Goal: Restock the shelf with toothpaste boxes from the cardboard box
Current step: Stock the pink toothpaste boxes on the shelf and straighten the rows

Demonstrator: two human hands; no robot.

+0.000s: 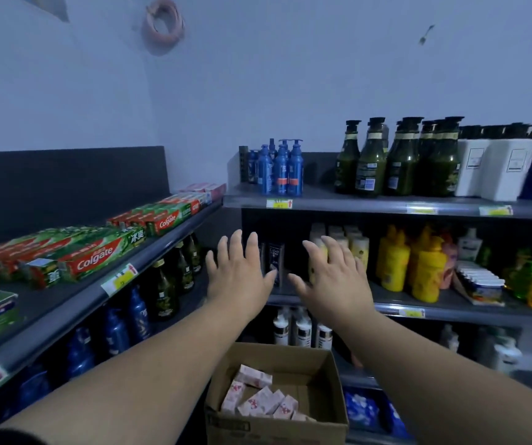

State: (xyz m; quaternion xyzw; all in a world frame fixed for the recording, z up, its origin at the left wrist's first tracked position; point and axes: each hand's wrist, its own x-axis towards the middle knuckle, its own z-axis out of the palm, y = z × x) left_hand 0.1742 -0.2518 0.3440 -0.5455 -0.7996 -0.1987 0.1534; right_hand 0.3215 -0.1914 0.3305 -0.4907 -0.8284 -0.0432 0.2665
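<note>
Both hands empty, palms down, fingers spread: left hand (240,271) and right hand (332,274) side by side in mid-air before shelving corner. Open brown cardboard box (306,369) sits below forearms, nearer body than hands. Small pink-and-white cartons (258,398) lie jumbled toward box's left and near walls, long axes mixed, mostly diagonal; probably toothpaste, print too blurry. Red-green Colgate toothpaste boxes (97,255) lie flat along front edge of dark grey left shelf (168,239). Left hand nearer that shelf. Next grab needs reach down and back.
</note>
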